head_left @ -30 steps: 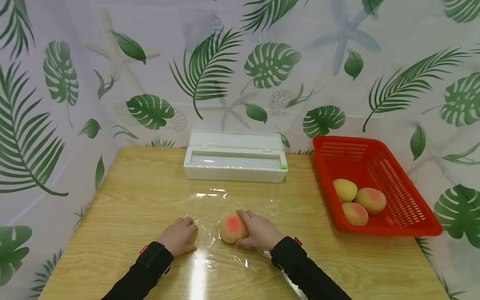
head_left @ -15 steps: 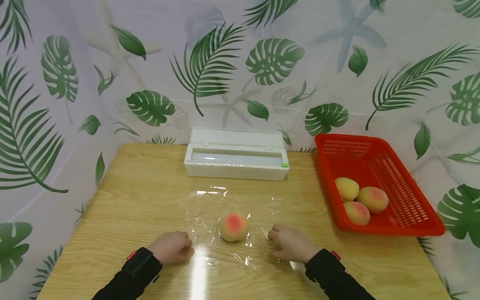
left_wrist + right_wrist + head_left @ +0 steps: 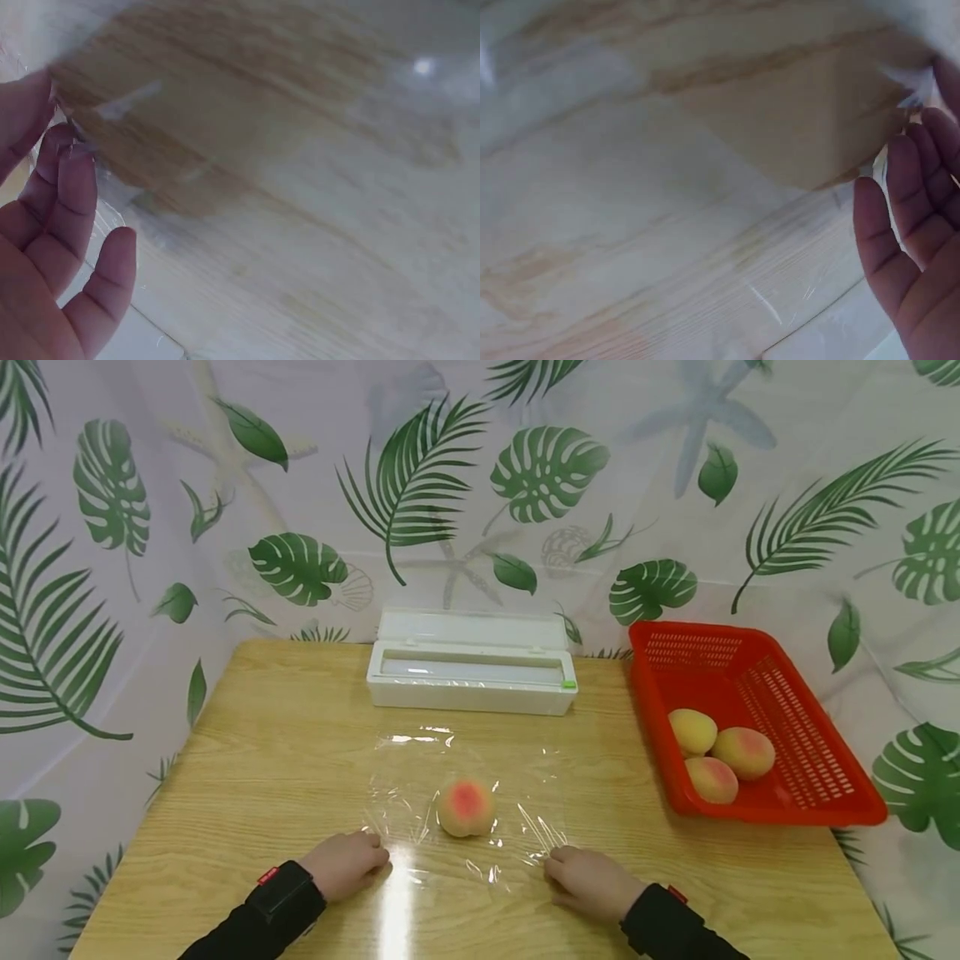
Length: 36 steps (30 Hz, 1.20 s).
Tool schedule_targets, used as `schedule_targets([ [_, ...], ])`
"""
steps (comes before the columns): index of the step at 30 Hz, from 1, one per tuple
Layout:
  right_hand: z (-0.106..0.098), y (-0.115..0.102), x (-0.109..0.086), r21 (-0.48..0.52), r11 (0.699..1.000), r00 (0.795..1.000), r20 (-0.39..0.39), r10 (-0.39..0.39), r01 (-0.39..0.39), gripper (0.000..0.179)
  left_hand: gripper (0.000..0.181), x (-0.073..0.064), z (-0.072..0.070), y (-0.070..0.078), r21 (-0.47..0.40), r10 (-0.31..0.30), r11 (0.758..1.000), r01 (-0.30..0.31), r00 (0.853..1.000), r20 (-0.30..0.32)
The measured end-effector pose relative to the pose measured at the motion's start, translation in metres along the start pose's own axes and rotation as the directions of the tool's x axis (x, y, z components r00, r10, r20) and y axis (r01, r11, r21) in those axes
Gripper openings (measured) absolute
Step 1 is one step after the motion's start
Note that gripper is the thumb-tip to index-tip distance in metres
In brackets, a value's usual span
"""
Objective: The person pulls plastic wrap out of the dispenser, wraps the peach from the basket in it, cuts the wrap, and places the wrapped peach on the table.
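Pinching the near corners of clear film point(image 3: 540, 833) with both hands: left grip point(image 3: 343, 865) at eight o'clock from the peach point(image 3: 466, 807) resting mid-film on a wooden worktop point(image 3: 285, 735), right grip point(image 3: 596, 882) at four, apparently clamped on film too, judging by a blurred wrist view. At twelve, a white box point(image 3: 472, 695) with raised lid; between two and three, a red basket point(image 3: 780, 815) with three more peaches point(image 3: 742, 753). Raise both corners evenly, taut enough to avoid self-clinging, gently enough to avoid rolling the fruit.

The head view looks forward and down over the table point(image 3: 270, 735); both wrist views, close to it, face its surface, shared by all.
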State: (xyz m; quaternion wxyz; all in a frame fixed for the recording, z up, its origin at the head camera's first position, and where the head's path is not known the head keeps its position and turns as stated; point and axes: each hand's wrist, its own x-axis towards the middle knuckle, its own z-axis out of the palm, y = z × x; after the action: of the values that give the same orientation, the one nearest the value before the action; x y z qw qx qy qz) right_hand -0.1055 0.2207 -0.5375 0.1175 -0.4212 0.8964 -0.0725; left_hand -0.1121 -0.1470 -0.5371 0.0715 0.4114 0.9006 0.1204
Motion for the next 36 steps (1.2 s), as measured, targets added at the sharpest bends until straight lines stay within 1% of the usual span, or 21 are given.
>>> schedule_targets([
  [2, 0.003, -0.001, 0.002, -0.053, 0.998, 0.998, -0.053, -0.036, 0.034, 0.019, 0.026, -0.001, 0.000, 0.000, 0.011, 0.010, 1.000, -0.010, 1.000, -0.021],
  [4, 0.005, -0.002, 0.003, -0.101, 0.993, 0.993, -0.095, -0.076, 0.067, 0.017, 0.025, -0.001, 0.000, 0.000, 0.024, 0.018, 1.000, -0.017, 0.999, -0.029],
  [6, 0.007, -0.002, 0.003, -0.146, 0.985, 0.988, -0.107, -0.111, 0.095, 0.015, 0.023, -0.002, 0.001, -0.001, 0.033, 0.017, 0.999, -0.016, 0.999, -0.028],
  [7, 0.007, -0.001, 0.002, -0.156, 0.983, 0.988, -0.102, -0.114, 0.098, 0.014, 0.023, -0.002, 0.002, -0.001, 0.033, 0.014, 0.999, -0.013, 1.000, -0.025],
  [9, 0.007, 0.000, 0.000, -0.141, 0.986, 0.993, -0.076, -0.096, 0.084, 0.012, 0.023, -0.003, 0.003, -0.002, 0.024, -0.001, 1.000, 0.001, 1.000, -0.015],
  [11, 0.006, 0.002, -0.002, -0.090, 0.995, 0.998, -0.043, -0.051, 0.047, 0.011, 0.022, -0.003, 0.004, -0.004, 0.006, -0.018, 1.000, 0.018, 1.000, -0.011],
  [14, 0.002, 0.004, -0.004, 0.005, 1.000, 0.999, -0.029, 0.019, -0.019, 0.013, 0.026, -0.003, 0.003, -0.005, -0.034, -0.033, 0.999, 0.033, 0.999, 0.003],
  [16, 0.000, 0.004, -0.005, 0.041, 0.999, 0.999, -0.018, 0.028, -0.027, 0.016, 0.030, -0.004, 0.002, -0.005, -0.052, -0.028, 0.998, 0.029, 0.999, 0.019],
  [17, -0.001, 0.004, -0.006, 0.034, 0.999, 1.000, -0.017, 0.016, -0.016, 0.018, 0.032, -0.004, 0.002, -0.005, -0.051, -0.019, 0.999, 0.020, 0.999, 0.026],
  [19, 0.000, 0.003, -0.005, 0.002, 0.999, 0.999, -0.024, -0.036, 0.036, 0.021, 0.034, -0.005, 0.001, -0.005, -0.044, -0.005, 0.999, 0.007, 0.999, 0.037],
  [21, 0.002, 0.002, -0.005, -0.042, 0.995, 0.995, -0.039, -0.090, 0.089, 0.022, 0.032, -0.005, 0.002, -0.004, -0.011, 0.018, 1.000, -0.017, 1.000, 0.023],
  [23, 0.006, 0.002, -0.003, -0.094, 0.987, 0.986, -0.085, -0.140, 0.132, 0.019, 0.031, -0.005, 0.003, -0.004, 0.023, 0.035, 0.999, -0.035, 0.999, 0.004],
  [26, 0.009, 0.001, -0.001, -0.138, 0.978, 0.977, -0.126, -0.171, 0.154, 0.014, 0.032, -0.005, 0.006, -0.004, 0.055, 0.040, 0.998, -0.040, 0.999, -0.012],
  [29, 0.009, 0.000, 0.000, -0.148, 0.979, 0.982, -0.108, -0.157, 0.141, 0.010, 0.032, -0.005, 0.009, -0.005, 0.059, 0.030, 0.998, -0.030, 1.000, -0.001],
  [33, 0.005, 0.000, -0.002, -0.028, 0.998, 0.997, -0.048, -0.064, 0.062, 0.016, 0.028, -0.006, 0.010, -0.006, 0.049, 0.005, 0.999, -0.005, 1.000, 0.008],
  [35, 0.003, 0.002, -0.003, 0.043, 0.999, 0.999, -0.040, -0.019, 0.021, 0.019, 0.026, -0.007, 0.007, -0.006, 0.041, -0.004, 0.999, 0.004, 1.000, -0.010],
  [36, 0.002, 0.003, -0.004, 0.062, 0.998, 0.999, -0.037, -0.003, 0.005, 0.020, 0.025, -0.007, 0.005, -0.006, 0.036, -0.008, 0.999, 0.009, 1.000, -0.020],
])
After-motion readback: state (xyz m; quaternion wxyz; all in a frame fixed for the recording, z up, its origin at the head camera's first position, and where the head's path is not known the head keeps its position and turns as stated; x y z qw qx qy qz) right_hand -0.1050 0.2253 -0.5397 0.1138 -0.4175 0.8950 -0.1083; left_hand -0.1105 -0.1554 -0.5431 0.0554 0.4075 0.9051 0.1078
